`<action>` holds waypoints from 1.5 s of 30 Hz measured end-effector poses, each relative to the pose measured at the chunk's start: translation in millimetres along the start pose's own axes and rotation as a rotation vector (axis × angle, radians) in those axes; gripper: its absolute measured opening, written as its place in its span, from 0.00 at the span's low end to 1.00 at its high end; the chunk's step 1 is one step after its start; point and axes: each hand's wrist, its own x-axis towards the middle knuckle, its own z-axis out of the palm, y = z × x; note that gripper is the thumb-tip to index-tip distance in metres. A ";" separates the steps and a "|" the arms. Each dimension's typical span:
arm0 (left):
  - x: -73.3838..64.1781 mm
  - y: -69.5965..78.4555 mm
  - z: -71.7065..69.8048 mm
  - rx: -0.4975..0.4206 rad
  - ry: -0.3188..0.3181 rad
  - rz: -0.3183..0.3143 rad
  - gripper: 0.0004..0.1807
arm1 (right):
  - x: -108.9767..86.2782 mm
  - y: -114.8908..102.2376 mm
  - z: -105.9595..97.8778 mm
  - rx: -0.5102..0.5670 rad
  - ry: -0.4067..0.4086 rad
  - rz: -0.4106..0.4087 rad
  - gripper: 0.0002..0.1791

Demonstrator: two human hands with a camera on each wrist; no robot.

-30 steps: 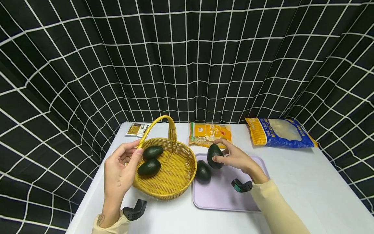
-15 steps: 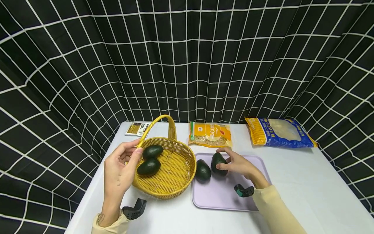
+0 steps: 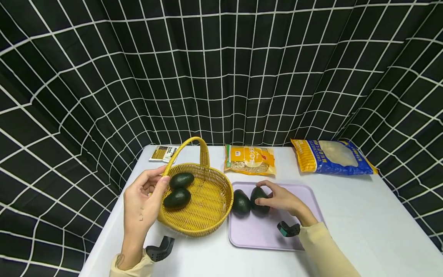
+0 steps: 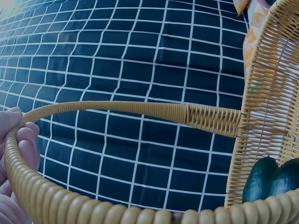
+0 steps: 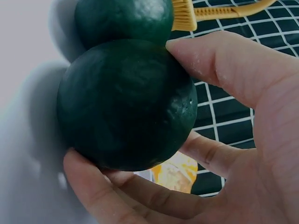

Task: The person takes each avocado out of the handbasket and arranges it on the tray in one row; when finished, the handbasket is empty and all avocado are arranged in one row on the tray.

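My left hand [image 3: 147, 196] pinches the arched handle [image 3: 187, 141] of a yellow wicker basket [image 3: 211, 200] between thumb and fingers. Two dark green avocados lie side by side at the basket's left, the rear avocado [image 3: 181, 180] behind the front avocado [image 3: 177, 198]. On a lilac tray [image 3: 266, 234], my right hand [image 3: 282, 198] grips an avocado [image 5: 126, 107] with its thumb on the near side and fingers round the far side. Another avocado [image 3: 240, 203] sits right beside it, against the basket's side of the tray.
Behind the tray lies an orange food packet [image 3: 250, 159]. A blue and yellow pasta bag [image 3: 333, 157] is at the back right, and a small brown and white packet [image 3: 162, 153] stands behind the basket. A black gridded curtain [image 3: 228, 77] surrounds the white table [image 3: 373, 227].
My right hand has come down and slightly right with its avocado, from over the tray's back left to beside the other avocado. The left hand and basket stay put.
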 end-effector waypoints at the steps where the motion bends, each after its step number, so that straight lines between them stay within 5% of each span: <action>1: -0.2 -0.3 0.1 -0.004 0.000 0.001 0.12 | -0.5 -0.2 0.3 -0.007 0.002 0.003 0.38; 15: -0.3 -1.9 0.0 0.000 0.005 0.012 0.12 | -4.7 -5.0 -5.0 -0.126 -0.029 0.014 0.39; 34: -0.1 -1.1 0.3 0.005 0.009 -0.004 0.12 | -5.5 -5.1 -8.6 -0.096 -0.024 0.032 0.40; 45: 0.1 -1.2 1.4 0.017 0.014 -0.008 0.12 | -2.4 -19.5 -18.6 -0.154 0.057 -0.119 0.37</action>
